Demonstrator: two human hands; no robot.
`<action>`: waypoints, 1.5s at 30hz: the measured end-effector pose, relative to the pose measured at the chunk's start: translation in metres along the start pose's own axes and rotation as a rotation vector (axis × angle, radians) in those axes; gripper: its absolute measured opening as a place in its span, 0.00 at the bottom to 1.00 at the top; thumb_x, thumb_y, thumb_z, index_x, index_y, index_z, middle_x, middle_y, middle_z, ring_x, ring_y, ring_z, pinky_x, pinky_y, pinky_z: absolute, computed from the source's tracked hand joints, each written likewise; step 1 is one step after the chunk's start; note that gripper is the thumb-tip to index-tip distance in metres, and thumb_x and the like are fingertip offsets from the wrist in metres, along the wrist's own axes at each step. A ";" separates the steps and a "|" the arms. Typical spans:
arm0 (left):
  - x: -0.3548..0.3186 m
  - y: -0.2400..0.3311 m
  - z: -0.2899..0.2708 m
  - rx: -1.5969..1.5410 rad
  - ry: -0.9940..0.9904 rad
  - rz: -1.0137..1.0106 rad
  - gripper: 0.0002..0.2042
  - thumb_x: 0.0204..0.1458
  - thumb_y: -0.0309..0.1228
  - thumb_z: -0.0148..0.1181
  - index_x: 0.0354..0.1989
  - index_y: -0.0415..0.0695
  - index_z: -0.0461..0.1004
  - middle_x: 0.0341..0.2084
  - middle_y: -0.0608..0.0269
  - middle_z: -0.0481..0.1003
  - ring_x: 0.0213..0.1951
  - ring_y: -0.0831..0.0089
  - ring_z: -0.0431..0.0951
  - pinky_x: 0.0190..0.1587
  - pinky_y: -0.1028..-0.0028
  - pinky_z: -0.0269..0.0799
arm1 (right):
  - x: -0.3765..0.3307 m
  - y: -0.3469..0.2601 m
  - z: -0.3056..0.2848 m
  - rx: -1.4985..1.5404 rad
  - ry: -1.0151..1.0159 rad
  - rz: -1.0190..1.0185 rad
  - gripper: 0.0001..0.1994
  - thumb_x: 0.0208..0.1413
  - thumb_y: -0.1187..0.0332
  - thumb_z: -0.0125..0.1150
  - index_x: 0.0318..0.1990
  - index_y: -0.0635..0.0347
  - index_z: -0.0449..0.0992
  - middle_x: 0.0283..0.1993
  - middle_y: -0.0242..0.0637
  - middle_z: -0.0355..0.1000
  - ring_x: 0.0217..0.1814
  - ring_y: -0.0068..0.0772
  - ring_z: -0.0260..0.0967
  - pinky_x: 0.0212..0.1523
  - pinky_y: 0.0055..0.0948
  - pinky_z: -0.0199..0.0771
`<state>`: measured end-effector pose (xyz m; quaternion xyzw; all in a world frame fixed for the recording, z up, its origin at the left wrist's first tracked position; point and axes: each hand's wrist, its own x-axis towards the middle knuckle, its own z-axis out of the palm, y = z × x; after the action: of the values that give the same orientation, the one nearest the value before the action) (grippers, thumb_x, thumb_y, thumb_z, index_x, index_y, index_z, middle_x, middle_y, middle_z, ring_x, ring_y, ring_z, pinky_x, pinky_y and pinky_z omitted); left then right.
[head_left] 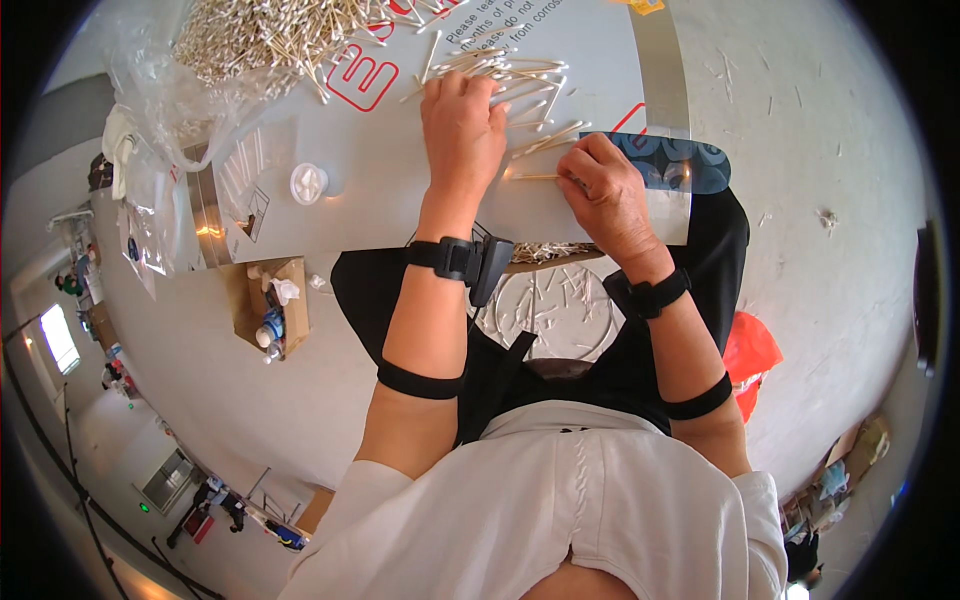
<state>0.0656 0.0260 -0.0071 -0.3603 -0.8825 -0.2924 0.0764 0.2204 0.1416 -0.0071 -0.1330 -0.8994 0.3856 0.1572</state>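
My left hand (463, 135) rests over a loose spread of cotton swabs (520, 72) on the grey sheet-covered table (390, 185). Its fingers bend down among the sticks, a little apart, and their tips are partly hidden. To the right and nearer me, my right hand (608, 195) pinches a cotton swab (535, 177) between thumb and fingers; the stick points left, low over the tabletop. Just beyond that hand lie several more swabs (552, 140), side by side at a slant. A large heap of cotton swabs (260, 40) fills the far left of the table.
Clear plastic bags (150, 90) hang about the left edge. A small round white tub (308, 183) stands left of my left hand. A blue patterned sheet (670, 162) lies at the right edge. Below are a cardboard box (297, 310), a red bag (750, 350) and swabs scattered on the floor.
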 end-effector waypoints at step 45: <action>0.021 0.018 0.019 -0.004 -0.164 0.183 0.04 0.46 0.25 0.65 0.29 0.44 0.76 0.27 0.62 0.74 0.38 0.59 0.72 0.42 0.61 0.70 | -0.005 0.007 0.007 0.084 0.138 -0.096 0.07 0.41 0.77 0.65 0.29 0.59 0.73 0.35 0.37 0.69 0.37 0.43 0.71 0.38 0.36 0.75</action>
<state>0.0641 0.0593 -0.0071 -0.4624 -0.8486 -0.2553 0.0298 0.2228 0.1401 -0.0179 -0.1091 -0.8748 0.4050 0.2426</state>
